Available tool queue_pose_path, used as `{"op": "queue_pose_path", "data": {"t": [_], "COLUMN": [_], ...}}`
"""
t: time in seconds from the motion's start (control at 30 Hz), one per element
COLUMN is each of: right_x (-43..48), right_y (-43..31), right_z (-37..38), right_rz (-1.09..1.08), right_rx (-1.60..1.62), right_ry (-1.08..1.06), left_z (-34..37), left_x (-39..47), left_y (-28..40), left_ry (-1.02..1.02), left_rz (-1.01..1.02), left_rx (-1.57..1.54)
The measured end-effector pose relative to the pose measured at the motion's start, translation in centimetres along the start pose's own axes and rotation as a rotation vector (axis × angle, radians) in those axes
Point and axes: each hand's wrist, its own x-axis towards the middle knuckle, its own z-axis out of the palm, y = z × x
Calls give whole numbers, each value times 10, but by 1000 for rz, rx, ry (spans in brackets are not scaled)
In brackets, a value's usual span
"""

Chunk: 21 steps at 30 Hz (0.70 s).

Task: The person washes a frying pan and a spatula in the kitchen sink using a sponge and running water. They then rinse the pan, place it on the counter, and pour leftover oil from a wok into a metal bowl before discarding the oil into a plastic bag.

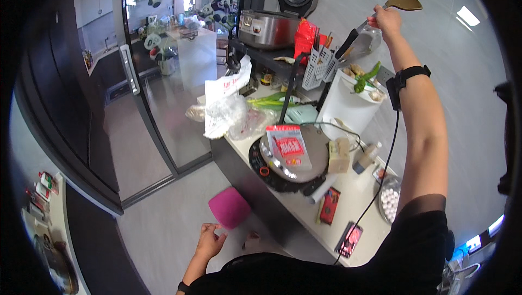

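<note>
My right hand (386,21) is raised at the upper right, gripping a wok spatula (403,1) by its handle. The spatula's brown, broad head points right, while its black handle end lies just over a white perforated utensil holder (320,66). Some other utensils stand in that holder. Below the hand, green peppers (367,78), ginger and garlic rest on top of a white container (342,101). At the lower centre hangs my left hand (210,241), its fingers loosely bent and nothing visible in them. Close to it in the picture is a pink square object (229,208) on the floor.
A flat bag (290,148) lies on a round lid (320,144) over a black cooktop (257,158). A rice cooker (269,30) stands on a black rack. Plastic bags (228,107), a phone (349,239) and a plate of eggs (390,201) occupy the counter. A sliding glass door (163,103) is at left.
</note>
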Motion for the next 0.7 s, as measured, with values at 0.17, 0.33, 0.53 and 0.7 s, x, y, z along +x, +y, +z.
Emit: {"op": "queue_pose_path", "data": {"t": [0.17,0.33,0.53,0.7], "right_x": [74,111,139,139], "right_y": [41,105,200,218], "right_z": [26,45,78,102], "right_rz": [-64,-220,218,375], "right_rx": [-185,-543,-379,-430], "right_ry": [151,111,-36,-85], "left_z": [-5,0,17,19], "left_x": [78,129,162,175], "left_y": [57,86,82,82], "left_ry": [28,43,-17,-50], "left_rz": [48,104,61,32], "left_rx": [-18,-38,-8,9]}}
